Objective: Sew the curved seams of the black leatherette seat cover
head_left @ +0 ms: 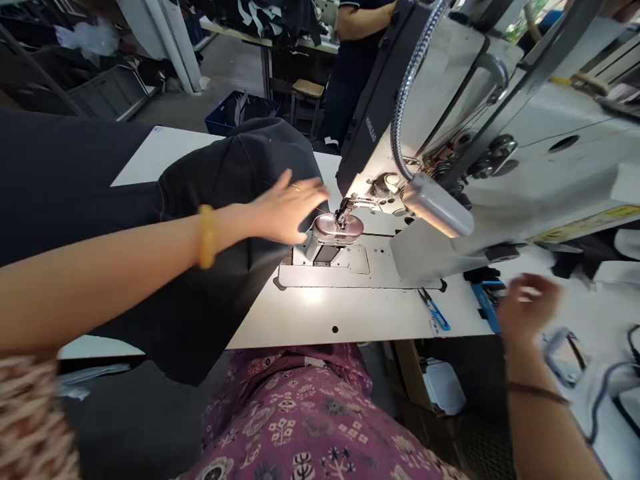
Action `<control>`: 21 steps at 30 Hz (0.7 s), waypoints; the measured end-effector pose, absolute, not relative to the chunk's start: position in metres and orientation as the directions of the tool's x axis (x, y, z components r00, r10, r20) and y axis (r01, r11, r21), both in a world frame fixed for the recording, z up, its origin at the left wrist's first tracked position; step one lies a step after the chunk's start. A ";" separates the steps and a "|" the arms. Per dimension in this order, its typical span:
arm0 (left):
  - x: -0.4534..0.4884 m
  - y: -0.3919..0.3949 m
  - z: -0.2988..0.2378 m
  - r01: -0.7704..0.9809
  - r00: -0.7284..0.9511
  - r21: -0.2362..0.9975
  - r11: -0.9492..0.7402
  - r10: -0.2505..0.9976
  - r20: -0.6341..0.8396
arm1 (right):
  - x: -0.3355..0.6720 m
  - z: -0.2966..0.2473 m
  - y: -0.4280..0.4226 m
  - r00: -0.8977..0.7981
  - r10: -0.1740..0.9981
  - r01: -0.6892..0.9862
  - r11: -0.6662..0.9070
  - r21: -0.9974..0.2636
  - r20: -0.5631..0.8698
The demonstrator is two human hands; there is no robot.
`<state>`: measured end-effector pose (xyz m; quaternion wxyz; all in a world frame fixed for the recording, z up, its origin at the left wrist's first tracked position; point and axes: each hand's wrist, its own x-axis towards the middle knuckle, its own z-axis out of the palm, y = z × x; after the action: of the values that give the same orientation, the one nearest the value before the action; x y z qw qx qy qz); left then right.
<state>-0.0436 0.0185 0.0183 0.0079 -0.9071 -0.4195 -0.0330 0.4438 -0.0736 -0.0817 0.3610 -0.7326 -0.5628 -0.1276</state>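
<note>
Clock centred on the machine's foot (341, 219). Cloth (213, 177) at 9 o'clock: dark, heaped on the surface (295, 323), its right edge near the post (330, 230), a corner hanging over the front edge at 7-8 o'clock.

Left hand (285, 210), 9 o'clock: fingers spread, gripping nothing, over the cloth beside the foot. Contact with cloth: cannot tell. Right hand (530, 307), 4 o'clock, off the cloth: fingers look curled, but blurred; cannot tell whether it holds anything.

Risks (judgement): fingertips could be caught if the needle ran with the left hand this close. The overhanging weight could drag the cloth off. The right arm might knock the snips (435, 310), at 4 o'clock near the front edge.

Counts: hands, 2; machine (525, 167), 1; lamp (439, 205), 1, at 3 o'clock; snips, 1; stool (306, 93), 1, at 11 o'clock. Cloth: at least 1; folds hide whether more.
</note>
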 end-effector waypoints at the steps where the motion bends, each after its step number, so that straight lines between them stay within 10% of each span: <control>1: -0.028 0.020 0.012 0.732 0.680 0.012 -0.681 0.732 0.036 | 0.438 -0.099 -0.079 0.285 0.784 0.929 -0.084 -0.362 0.551; 7: -0.044 0.051 -0.009 0.758 0.632 -0.182 -0.626 0.774 -0.035 | 0.409 -0.210 -0.094 0.082 0.978 0.969 -0.033 -0.244 0.191; 21: -0.083 0.017 -0.017 0.805 0.572 -0.206 -0.557 0.820 0.017 | 0.436 -0.226 -0.085 0.313 0.922 0.935 -0.257 -0.243 0.227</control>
<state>-0.0829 0.0169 -0.0173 0.0958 -0.8813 -0.4610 0.0405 0.4364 -0.0853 -0.2258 0.1675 -0.7926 -0.5860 -0.0193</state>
